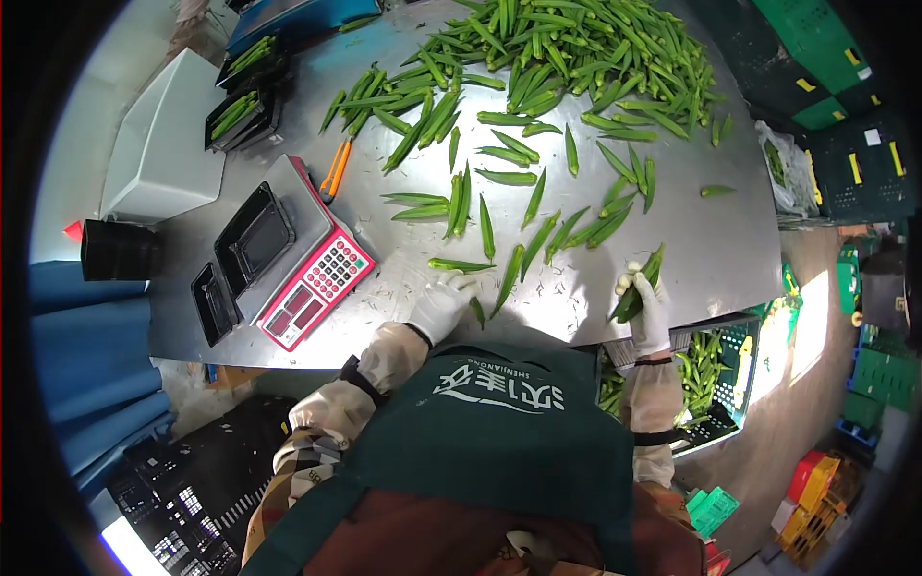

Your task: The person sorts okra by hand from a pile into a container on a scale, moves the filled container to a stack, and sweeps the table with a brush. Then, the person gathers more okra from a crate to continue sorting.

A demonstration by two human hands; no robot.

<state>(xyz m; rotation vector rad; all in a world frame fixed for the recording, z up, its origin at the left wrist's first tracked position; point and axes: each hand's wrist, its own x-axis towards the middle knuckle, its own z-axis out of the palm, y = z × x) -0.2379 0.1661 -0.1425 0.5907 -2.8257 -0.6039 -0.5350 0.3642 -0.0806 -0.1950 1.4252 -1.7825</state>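
My left hand (444,305), in a white glove, is low over the steel table with its fingers curled. A short okra pod (477,312) juts out from under these fingers, seemingly gripped by them. Just beyond the fingertips lies another okra pod (459,264). My right hand (650,312), also gloved, is closed around a small bunch of okra (629,304), with pale stem ends and one long pod showing. Between the hands, loose okra pods (509,278) are scattered on the table. A large okra heap (586,58) covers the far side.
Left of my hands, a red-and-white scale (322,288) carries a black tray (254,235); another black tray (213,302) sits beside it. Orange-handled scissors (335,171) lie behind. A crate of okra (740,370) stands below the table's right edge. Filled trays (235,117) are at far left.
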